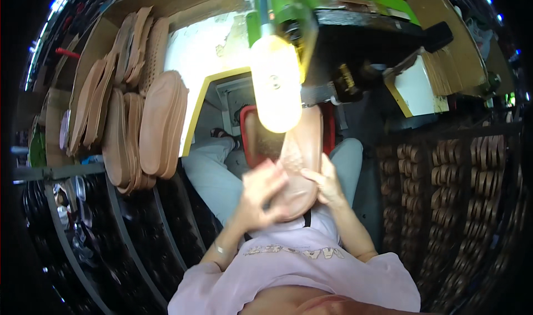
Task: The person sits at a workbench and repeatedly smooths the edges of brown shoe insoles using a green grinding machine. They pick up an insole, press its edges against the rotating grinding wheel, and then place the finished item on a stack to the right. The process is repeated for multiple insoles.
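Right hand (328,186) pinches the tan sole (302,154), which lies immediately left of it, long axis running away from the body. Left hand (264,195), opposite, spreads wide at the sole's edge; blur hides contact. Beneath, the lap (347,168); beyond both hands, a red bin (248,158) and glowing lamp (276,87).

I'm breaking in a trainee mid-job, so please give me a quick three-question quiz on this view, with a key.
1. What colour is the container beneath the tan sole?
a) blue
b) red
c) white
2. True or false: the right hand is clear of the sole.
3. Which hand looks more blurred?

Key:
1. b) red
2. False; it grips the sole's right edge.
3. The left hand.
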`<state>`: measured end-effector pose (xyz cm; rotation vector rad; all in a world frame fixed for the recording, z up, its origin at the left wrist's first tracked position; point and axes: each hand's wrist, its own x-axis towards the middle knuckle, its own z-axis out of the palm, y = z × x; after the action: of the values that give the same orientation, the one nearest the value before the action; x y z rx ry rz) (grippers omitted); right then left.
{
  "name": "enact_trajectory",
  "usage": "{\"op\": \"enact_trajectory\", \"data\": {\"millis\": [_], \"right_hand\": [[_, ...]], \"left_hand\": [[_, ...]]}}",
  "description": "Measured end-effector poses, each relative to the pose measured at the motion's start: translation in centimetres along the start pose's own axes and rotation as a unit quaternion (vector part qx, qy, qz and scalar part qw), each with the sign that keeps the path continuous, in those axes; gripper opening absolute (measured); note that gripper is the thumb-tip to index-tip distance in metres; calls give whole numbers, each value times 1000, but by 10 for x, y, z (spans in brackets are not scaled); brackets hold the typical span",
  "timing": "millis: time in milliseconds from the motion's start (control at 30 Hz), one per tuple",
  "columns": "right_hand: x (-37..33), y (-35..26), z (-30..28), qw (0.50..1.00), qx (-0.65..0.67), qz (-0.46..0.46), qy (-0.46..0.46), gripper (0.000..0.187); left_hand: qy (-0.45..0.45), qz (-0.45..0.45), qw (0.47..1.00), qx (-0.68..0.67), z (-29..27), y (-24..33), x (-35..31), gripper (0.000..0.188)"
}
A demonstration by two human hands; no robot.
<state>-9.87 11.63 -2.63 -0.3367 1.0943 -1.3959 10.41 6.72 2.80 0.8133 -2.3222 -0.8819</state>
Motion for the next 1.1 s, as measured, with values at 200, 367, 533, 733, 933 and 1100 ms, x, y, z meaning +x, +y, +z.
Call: {"op": "enact_trajectory", "data": {"millis": [200,367,533,733,933,1100], "right_hand": [[7,-14,-55,994,-102,-24,14,49],[4,-17,-96,991,-109,12,75,45],[4,15,-155,982,-47,100,152,48],[-44,33,-212,953,11,153,262,40],[-31,32,-154,902,-72,103,413,31],[-51,37,-170,850,-70,123,507,33]], "left_hand": [[205,-472,845,-143,67,-251,-8,41],[150,-539,822,-105,118,-368,-27,32],[8,-643,760,-99,211,-439,-43,30],[-115,-620,774,-58,269,-440,-17,33],[-203,-457,862,88,304,-501,-33,24],[-230,-351,891,175,327,-540,-29,20]]}}
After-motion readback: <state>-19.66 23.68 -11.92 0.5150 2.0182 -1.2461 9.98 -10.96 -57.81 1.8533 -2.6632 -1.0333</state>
